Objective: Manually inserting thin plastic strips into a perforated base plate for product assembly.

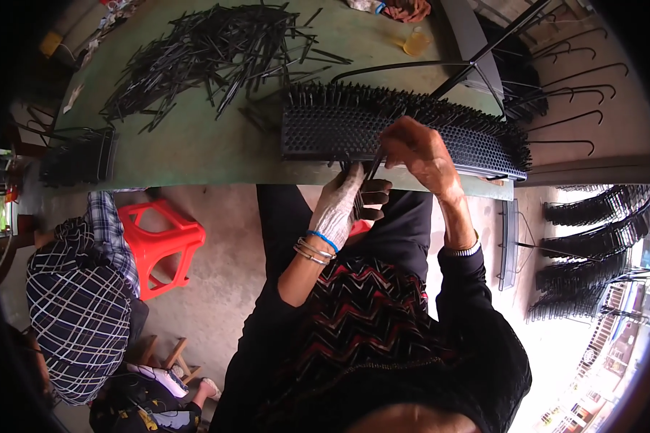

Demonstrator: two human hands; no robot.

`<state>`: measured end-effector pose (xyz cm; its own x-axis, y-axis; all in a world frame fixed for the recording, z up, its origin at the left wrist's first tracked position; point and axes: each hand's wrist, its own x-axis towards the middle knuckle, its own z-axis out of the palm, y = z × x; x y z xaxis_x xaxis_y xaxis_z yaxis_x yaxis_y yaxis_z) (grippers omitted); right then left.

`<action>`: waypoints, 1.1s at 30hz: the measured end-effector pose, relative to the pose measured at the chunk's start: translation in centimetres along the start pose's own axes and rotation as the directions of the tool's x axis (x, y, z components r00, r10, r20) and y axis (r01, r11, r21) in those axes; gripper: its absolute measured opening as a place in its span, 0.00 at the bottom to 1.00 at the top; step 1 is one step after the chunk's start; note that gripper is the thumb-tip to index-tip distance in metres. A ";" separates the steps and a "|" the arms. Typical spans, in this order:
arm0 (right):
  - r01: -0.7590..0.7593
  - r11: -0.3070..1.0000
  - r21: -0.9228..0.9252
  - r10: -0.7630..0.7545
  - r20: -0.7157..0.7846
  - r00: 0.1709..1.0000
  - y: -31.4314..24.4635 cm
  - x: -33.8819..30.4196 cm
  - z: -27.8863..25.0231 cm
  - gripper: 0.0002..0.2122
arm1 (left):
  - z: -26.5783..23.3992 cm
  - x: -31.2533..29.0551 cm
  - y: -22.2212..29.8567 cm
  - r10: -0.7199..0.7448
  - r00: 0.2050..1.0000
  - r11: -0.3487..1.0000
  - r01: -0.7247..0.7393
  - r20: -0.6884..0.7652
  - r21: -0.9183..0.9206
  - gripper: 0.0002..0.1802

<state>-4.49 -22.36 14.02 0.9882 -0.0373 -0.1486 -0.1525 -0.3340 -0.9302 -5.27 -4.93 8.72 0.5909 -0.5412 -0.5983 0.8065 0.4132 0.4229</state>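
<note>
A long black perforated rack (325,135) lies along the table's near edge, dense rows of thin black sticks (440,108) standing up from its far side. Just below the rack, my left hand (339,198), in a pale glove with dark fingertips, is closed around a small bunch of thin black sticks (373,167). My bare right hand (420,153) is bent over the rack's near face with thumb and fingers pinched together. One dark stick seems to be between those fingertips, partly hidden by the hand.
A big loose heap of black sticks (217,50) covers the far left of the green table (195,155). A yellowish cup (415,43) stands farther back. Wire hooks (585,90) line the right wall. A red stool (162,242) and another person (79,303) are at left.
</note>
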 end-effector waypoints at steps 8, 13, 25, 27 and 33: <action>0.196 0.873 -0.447 -0.435 -0.529 0.729 1.4 2.7 1.2 0.05 | -0.7 1.9 0.1 0.037 0.995 0.988 -0.051 0.095 0.144 0.18; 0.183 0.844 -0.504 -0.472 -0.536 0.700 2.8 3.7 2.2 0.05 | -1.6 2.8 -1.2 0.062 0.992 0.996 -0.054 0.112 -0.071 0.15; 0.176 0.806 -0.565 -0.502 -0.497 0.707 3.1 2.2 2.8 0.04 | -2.4 1.5 -1.9 0.043 0.994 0.996 -0.036 0.098 -0.078 0.18; 0.163 0.796 -0.583 -0.505 -0.491 0.710 2.9 2.2 2.9 0.05 | -2.6 1.3 -1.7 0.050 0.988 0.998 -0.043 0.149 -0.049 0.16; 0.163 0.749 -0.642 -0.503 -0.390 0.771 2.6 3.2 2.6 0.05 | -2.4 0.6 -1.2 0.026 0.986 0.999 -0.019 0.162 -0.045 0.18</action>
<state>-1.73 -20.85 10.26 0.8447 -0.2282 0.4842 0.0568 -0.8612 -0.5051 -5.96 -4.04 6.21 0.6069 -0.6419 -0.4687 0.7935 0.4559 0.4031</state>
